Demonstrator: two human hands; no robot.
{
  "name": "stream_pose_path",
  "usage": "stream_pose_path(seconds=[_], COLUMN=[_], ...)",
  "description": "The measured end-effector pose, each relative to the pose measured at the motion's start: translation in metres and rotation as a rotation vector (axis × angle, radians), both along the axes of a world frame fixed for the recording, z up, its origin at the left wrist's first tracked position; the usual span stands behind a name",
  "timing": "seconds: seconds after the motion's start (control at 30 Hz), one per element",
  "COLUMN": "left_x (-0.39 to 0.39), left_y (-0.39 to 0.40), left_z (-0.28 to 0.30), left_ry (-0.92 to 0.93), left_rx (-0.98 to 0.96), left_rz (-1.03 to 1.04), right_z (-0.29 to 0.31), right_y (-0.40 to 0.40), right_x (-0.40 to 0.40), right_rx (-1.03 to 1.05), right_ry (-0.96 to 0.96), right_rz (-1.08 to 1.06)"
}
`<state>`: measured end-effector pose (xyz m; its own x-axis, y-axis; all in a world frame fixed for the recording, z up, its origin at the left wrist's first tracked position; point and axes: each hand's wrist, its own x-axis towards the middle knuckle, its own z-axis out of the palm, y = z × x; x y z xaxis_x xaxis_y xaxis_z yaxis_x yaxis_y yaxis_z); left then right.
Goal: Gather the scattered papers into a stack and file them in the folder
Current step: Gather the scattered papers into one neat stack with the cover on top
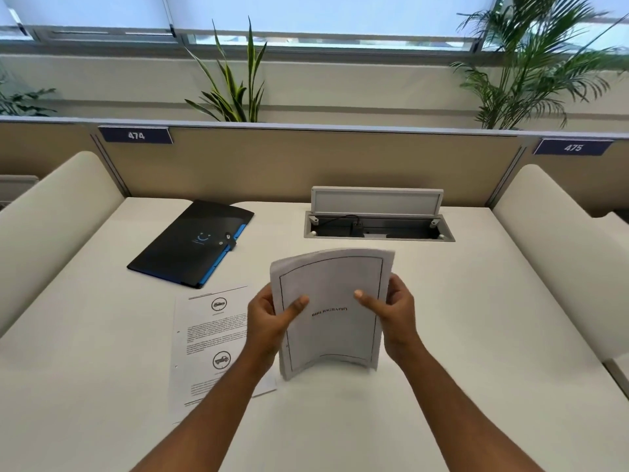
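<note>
I hold a stack of white papers (332,321) upright in the middle of the white desk (459,335), its lower edge resting on the surface. The top sheet reads BIBLIOGRAPHY inside a thin border. My left hand (269,318) grips the stack's left edge and my right hand (394,311) grips its right edge, thumbs on the front. One printed sheet (207,349) with car icons lies flat on the desk to the left, partly under my left forearm. A black folder (190,243) with blue edges and a snap strap lies closed at the back left.
An open cable hatch (377,223) with its lid raised is sunk into the desk behind the stack. Cream padded dividers (51,216) stand at both sides and a beige partition (272,165) closes the back, with plants beyond.
</note>
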<state>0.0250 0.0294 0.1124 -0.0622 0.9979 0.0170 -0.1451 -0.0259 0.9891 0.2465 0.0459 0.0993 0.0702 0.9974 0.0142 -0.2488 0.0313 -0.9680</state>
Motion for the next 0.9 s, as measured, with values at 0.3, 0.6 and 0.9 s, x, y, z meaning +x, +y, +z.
stream_pose_path(seconds=[0.3,0.6,0.9], left_x=[0.009,0.000,0.008], left_y=[0.012,0.014,0.019], left_z=[0.006,-0.006,-0.005], left_ry=[-0.030,0.252,0.158], left_rx=[-0.011,0.060,-0.071], left_rz=[0.127,0.048,0.077], right_z=[0.017,-0.008,-0.009], right_y=[0.007,0.005,0.007], right_x=[-0.015,-0.012,-0.012], right_rx=[0.048,-0.030,-0.001], right_ry=[-0.085,-0.198,-0.153], right_rz=[-0.110,0.003,0.030])
